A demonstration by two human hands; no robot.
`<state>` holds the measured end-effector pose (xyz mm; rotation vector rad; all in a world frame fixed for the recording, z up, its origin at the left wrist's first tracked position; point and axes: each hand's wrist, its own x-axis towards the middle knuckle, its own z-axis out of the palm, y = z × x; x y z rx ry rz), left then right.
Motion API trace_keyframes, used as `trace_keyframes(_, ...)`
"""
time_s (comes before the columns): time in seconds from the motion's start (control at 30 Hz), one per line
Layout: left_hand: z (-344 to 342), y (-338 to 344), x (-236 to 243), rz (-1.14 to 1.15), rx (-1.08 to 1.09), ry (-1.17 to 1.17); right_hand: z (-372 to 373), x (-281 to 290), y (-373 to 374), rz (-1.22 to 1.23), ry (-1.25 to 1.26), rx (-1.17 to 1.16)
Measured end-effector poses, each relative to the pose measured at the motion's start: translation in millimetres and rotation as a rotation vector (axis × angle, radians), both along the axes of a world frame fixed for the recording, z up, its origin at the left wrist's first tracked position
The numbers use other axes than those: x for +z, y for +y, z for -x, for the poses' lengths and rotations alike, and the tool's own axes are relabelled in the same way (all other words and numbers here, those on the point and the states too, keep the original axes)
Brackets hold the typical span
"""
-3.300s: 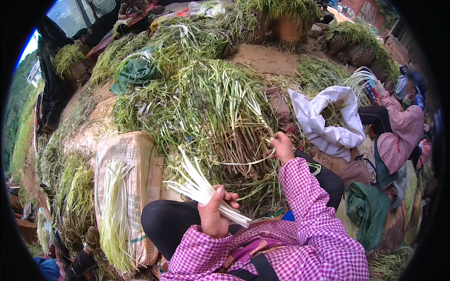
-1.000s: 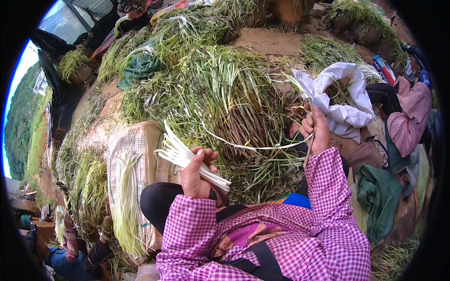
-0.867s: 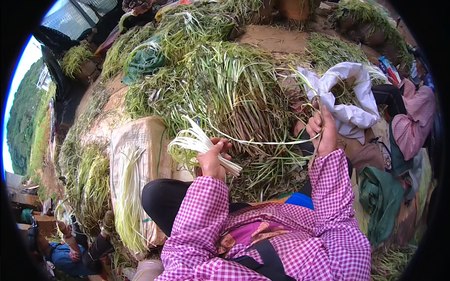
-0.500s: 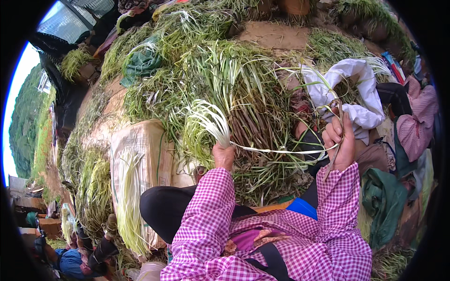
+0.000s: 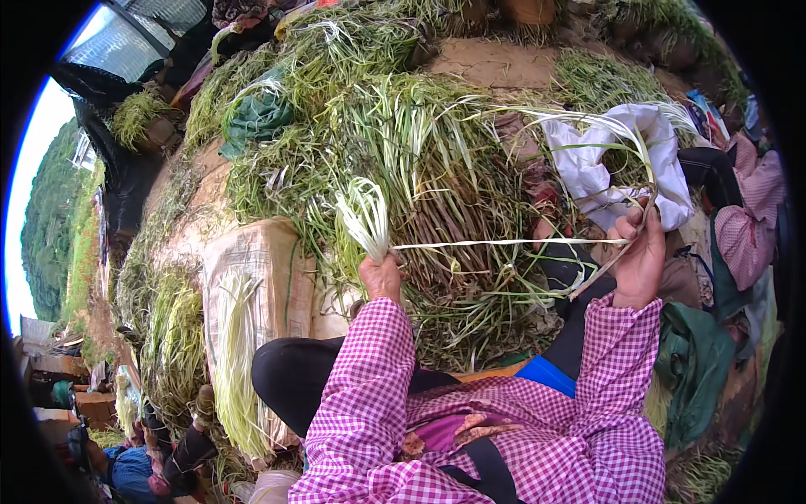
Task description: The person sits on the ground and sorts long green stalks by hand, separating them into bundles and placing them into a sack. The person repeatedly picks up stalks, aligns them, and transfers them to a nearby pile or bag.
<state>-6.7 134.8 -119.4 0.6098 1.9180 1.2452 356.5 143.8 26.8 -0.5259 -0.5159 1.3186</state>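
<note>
My left hand (image 5: 382,277) is closed around the lower ends of a bunch of white stalks (image 5: 364,217), which fan out upward and curl at the tips. A thin pale strand (image 5: 504,243) runs taut from this bunch across to my right hand (image 5: 641,260). There, my fingers pinch a long plant stalk (image 5: 650,181), pale green at its bent upper part and brown toward its lower end. Between and beyond my hands spreads a large heap of green, brown-stemmed plants (image 5: 441,214). The fingertips of my left hand are partly hidden behind the bunch.
Left of my knee, a woven sack bundle (image 5: 290,260) bears long pale stalks (image 5: 237,361). A white bag (image 5: 676,181) lies beyond my right hand, near a co-worker's checkered sleeve (image 5: 739,235). Green cloth (image 5: 693,370) lies at right. Another person in blue (image 5: 130,470) sits lower left.
My hands have moved apart, the right one outward and the left one slightly left. The sagging strand between them is now straight. The stalk in my right hand has swung to the right.
</note>
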Motion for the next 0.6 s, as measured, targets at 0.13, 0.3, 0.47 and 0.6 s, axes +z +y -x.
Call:
trace_keyframes(0.13,67,12,45,-0.049,0.309,-0.19,-22,-9,6,0.108,-0.133,-0.271)
trace_keyframes(0.3,120,11,88,-0.146,0.403,-0.617,-32,-17,9,-0.02,0.047,-0.191)
trace_keyframes(0.47,86,-24,105,-0.228,-0.017,-0.844,25,-21,0,-0.061,-0.024,0.332)
trace_keyframes(0.6,50,-64,112,-0.174,-0.097,-0.976,112,-41,-31,0.099,-0.321,0.515)
